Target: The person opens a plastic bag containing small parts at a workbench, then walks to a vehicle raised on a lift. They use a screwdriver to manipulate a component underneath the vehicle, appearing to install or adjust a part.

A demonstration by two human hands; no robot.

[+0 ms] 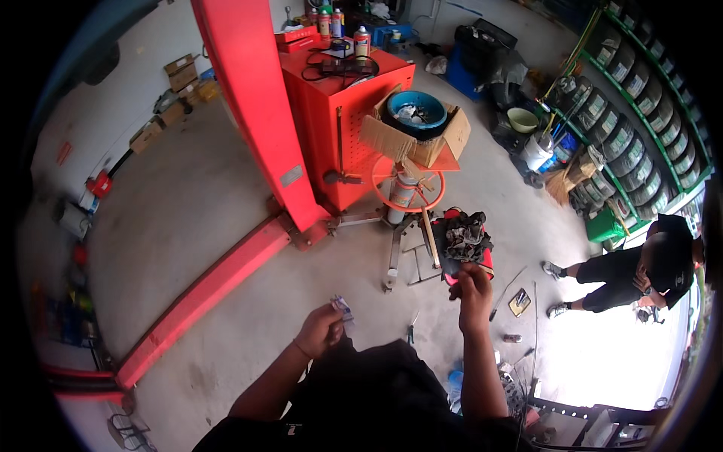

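My left hand [320, 329] is closed on a small white-and-purple packet [343, 309], held low in front of my body. The packet's exact kind is too small to tell. My right hand [472, 285] is raised with its fingers curled together; whatever it may hold is hidden. Just past it, a crumpled dark bundle [465, 236] rests on a black-and-red padded seat [487, 260]. Between my two hands, pliers [413, 329] with dark handles lie on the floor. A small yellowish tray [520, 302] and a can [512, 338] lie to the right of my right forearm.
A red lift post [260, 113] rises ahead, its arm [203, 294] stretching left. Beyond stand a red cabinet [320, 128] and a wheeled stand [403, 188] bearing a cardboard box [392, 135] with a blue basin [440, 105]. A person [633, 271] stands right, near tyre racks [640, 135].
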